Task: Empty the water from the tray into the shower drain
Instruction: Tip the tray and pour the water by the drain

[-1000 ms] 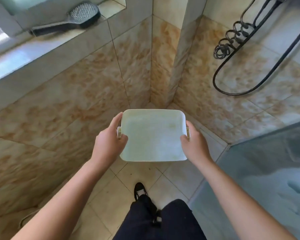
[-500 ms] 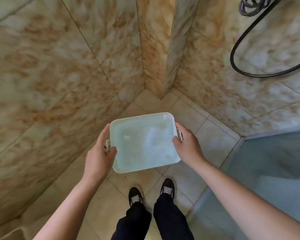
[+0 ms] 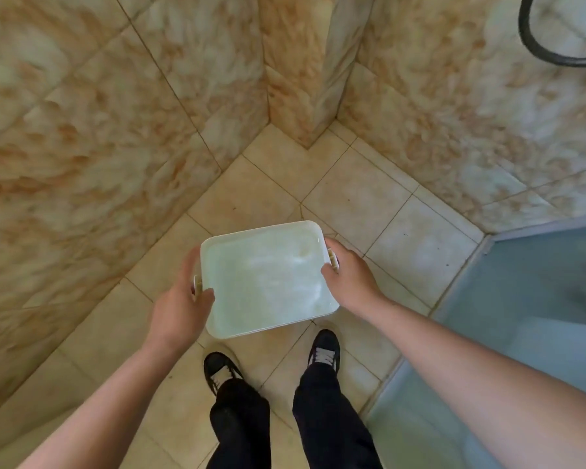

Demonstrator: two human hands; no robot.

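Observation:
A white rectangular tray [image 3: 266, 279] holds shallow water with a rippled surface. It hangs roughly level above the beige tiled shower floor [image 3: 369, 198]. My left hand [image 3: 180, 309] grips the tray's left side handle, thumb over the rim. My right hand [image 3: 351, 277] grips the right side handle. No drain shows in the visible floor; part of the floor is hidden under the tray.
Marbled tan wall tiles close in on the left [image 3: 99, 147] and right [image 3: 471, 113], with a jutting corner column [image 3: 301, 79] ahead. A black shower hose [image 3: 535, 45] loops at top right. A frosted glass panel [image 3: 521, 316] stands at right. My black shoes [image 3: 323, 348] are below the tray.
The view has tilted further down towards the floor, hiding the ledge and shower head. The tray has come lower and nearer the floor, still held by both hands.

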